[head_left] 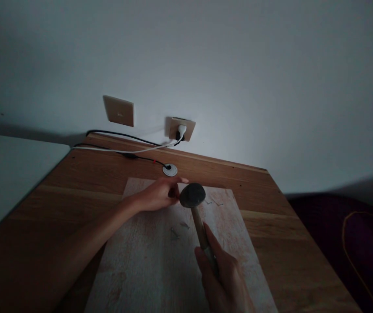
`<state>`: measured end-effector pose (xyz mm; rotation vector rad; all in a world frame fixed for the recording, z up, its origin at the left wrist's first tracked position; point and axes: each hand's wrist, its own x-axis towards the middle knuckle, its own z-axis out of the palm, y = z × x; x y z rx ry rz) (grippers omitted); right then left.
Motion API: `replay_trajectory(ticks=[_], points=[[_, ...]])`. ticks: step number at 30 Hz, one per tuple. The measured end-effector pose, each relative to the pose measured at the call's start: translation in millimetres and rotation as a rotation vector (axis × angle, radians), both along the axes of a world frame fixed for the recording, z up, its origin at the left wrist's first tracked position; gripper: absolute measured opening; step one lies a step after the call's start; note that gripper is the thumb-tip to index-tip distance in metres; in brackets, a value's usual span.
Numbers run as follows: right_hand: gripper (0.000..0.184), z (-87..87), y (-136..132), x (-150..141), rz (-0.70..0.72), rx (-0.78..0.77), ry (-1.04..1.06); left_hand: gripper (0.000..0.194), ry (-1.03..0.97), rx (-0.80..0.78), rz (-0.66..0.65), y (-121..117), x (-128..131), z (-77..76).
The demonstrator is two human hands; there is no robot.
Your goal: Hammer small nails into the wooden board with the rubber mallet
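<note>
Hammer (200, 227) is over the pale board (140, 269), its long axis running away from the person and slanting a little to the left. Its dark head (193, 194) is at the far end of that line, over the board's far half and directed toward the board's far edge; whether it touches the surface, I cannot tell. The handle comes back toward the board's near right part, its butt hidden in the grasp.

The right hand (223, 271) is wrapped around the handle, with digits on both sides of it. The left hand (160, 194), over the board's far left part, has its forefinger stretched to the right and its other fingers curled in, just beside the hammer's head. That head blocks the fingertips, so I cannot tell whether they pinch anything.

Thin nails (175, 234) show near the board's middle and toward its far right corner. Beyond the board's far edge, a round cable outlet (169, 170) sits in the wooden counter (280, 237), with a wall socket (188, 129) further back.
</note>
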<state>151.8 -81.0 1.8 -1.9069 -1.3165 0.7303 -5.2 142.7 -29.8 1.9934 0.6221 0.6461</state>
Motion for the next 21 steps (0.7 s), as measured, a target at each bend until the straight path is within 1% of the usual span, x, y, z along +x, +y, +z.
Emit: replay_trajectory(ticks=[7,10,16,18,21], points=[[0.071,-2.2,-0.8,-1.2,-0.006,0.029,0.059,0.064,-0.003,0.007,-0.005,0.6,0.1,0.6],[0.068,-2.0,-1.1,-1.6,-0.006,0.043,0.066,0.062,-0.001,0.008,-0.004,0.6,-0.1,0.4],[0.075,0.9,-0.7,-3.4,-0.025,-0.021,0.018,0.060,-0.002,0.015,-0.009,1.1,-0.3,1.4],[0.073,-0.4,-2.5,-2.5,-0.034,0.017,0.013,0.058,0.001,0.015,-0.022,1.0,0.0,2.0],[0.069,-4.6,-9.2,2.2,-0.041,0.114,-0.038,0.053,0.011,-0.002,-0.036,1.0,0.8,1.1]])
